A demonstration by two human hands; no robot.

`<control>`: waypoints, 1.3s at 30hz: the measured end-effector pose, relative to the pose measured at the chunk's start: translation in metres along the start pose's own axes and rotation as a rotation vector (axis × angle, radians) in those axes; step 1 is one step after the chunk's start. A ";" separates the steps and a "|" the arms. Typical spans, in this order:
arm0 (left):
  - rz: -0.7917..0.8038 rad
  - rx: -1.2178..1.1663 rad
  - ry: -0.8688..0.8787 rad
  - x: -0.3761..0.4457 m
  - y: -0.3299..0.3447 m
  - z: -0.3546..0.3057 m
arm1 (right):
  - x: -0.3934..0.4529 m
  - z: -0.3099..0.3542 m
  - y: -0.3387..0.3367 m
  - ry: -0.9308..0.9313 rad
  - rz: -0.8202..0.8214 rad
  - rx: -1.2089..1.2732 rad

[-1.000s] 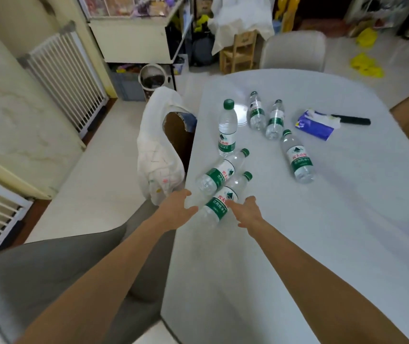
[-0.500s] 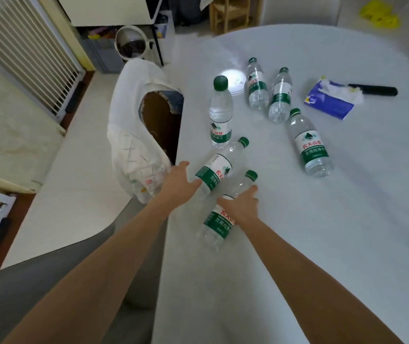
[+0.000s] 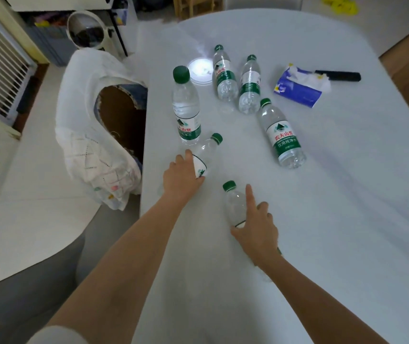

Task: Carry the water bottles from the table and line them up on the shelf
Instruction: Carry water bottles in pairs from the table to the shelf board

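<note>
- My left hand [image 3: 182, 181] lies over a clear plastic water bottle with a green cap [image 3: 206, 152] that rests on its side on the white counter [image 3: 347, 219]. My fingers curl round the labelled middle, and the cap end points away from me, up and to the right.
- My right hand [image 3: 256, 225] wraps round a second clear plastic green-capped bottle [image 3: 234, 202], also lying flat. My index finger runs straight along its far side, the other fingers bend over the body, and the cap shows just past my fingertips.
- The two gripped bottles lie near each other, the left one farther from me and nearer the counter's left edge.
- Just beyond my left hand an upright clear bottle with a green cap [image 3: 186, 110] stands almost against the neck of the bottle I hold there.
- Further back, two lying bottles sit side by side: the left lying bottle [image 3: 223, 75] and the right lying bottle [image 3: 249, 85].
- A larger-looking lying bottle with a white and green label [image 3: 281, 135] lies to their right, well apart from both hands.
- A blue tissue pack [image 3: 300, 89] and a black stick-like object [image 3: 338, 76] lie at the far right.
- A chair draped in white cloth [image 3: 91, 135] stands beside the counter's left edge.
</note>
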State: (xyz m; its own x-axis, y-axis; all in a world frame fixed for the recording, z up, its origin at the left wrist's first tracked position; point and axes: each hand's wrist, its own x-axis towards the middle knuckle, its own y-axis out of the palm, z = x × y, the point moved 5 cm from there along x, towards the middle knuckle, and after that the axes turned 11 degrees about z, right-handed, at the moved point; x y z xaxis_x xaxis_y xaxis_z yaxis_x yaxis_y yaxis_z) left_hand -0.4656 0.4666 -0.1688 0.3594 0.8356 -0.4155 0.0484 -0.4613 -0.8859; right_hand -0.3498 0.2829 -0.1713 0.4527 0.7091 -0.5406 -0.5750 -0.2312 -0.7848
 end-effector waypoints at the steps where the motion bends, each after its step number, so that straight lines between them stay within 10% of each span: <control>1: 0.001 0.000 0.000 -0.001 0.001 0.001 | 0.001 -0.004 -0.001 0.013 0.005 0.013; 9: 0.153 -0.327 -0.056 -0.061 0.028 0.027 | -0.010 -0.030 -0.002 0.018 0.052 0.065; 22: 0.421 -1.079 0.186 -0.230 0.014 -0.010 | -0.172 -0.087 -0.007 0.111 0.035 1.197; 39: 1.139 -0.691 0.734 -0.553 0.120 -0.220 | -0.580 -0.276 0.061 0.247 -0.750 1.732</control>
State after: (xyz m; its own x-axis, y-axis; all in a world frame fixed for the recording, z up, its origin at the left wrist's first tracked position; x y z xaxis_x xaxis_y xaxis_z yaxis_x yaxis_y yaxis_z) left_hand -0.4536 -0.1168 -0.0003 0.8649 -0.2842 -0.4138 -0.2282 -0.9568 0.1801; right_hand -0.4593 -0.3267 0.0104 0.8812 0.1984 -0.4292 -0.1252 0.9732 0.1929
